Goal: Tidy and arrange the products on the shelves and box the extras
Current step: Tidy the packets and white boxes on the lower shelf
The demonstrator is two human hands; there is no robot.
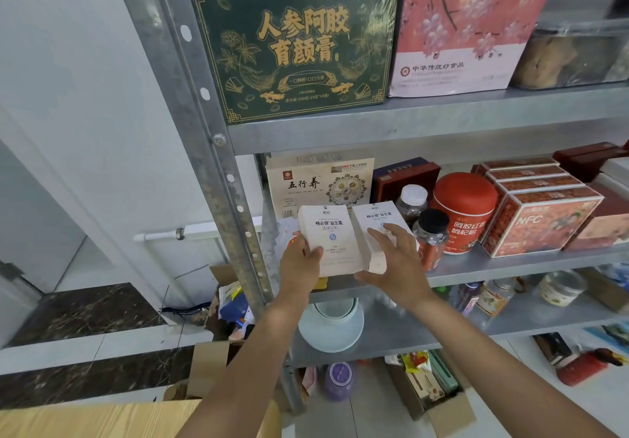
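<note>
- A grey metal shelving unit [408, 124] stands against a pale wall, seen from above and in front; its perforated upright [211, 152] runs down the left side.
- Two white boxes with dark Chinese lettering sit side by side at the front left of the middle shelf, just right of the upright: the left white box [332, 242] and the right white box [376, 233], their near edges touching.
- The left hand [299, 264] grips the left white box at its lower left edge, thumb on the front face; the other fingers are hidden behind the box.
- The right hand [396, 267] lies on the right white box, fingers [384, 237] spread flat across its front, thumb beneath its lower corner.
- Behind the two boxes stands one cream box [320, 182] printed with a round diagram.
- Further right of the upright on the same shelf: one red canister [466, 209], two small jars (one white-capped [412, 199], one black-capped [431, 237]) and a row of four red boxes [534, 206].
- On the shelf above stand one dark green gift box [296, 43] with gold lettering and one pink blossom-printed box [466, 26].
- Below, one pale green bowl-shaped dish [332, 327] rests on the next shelf down.
</note>
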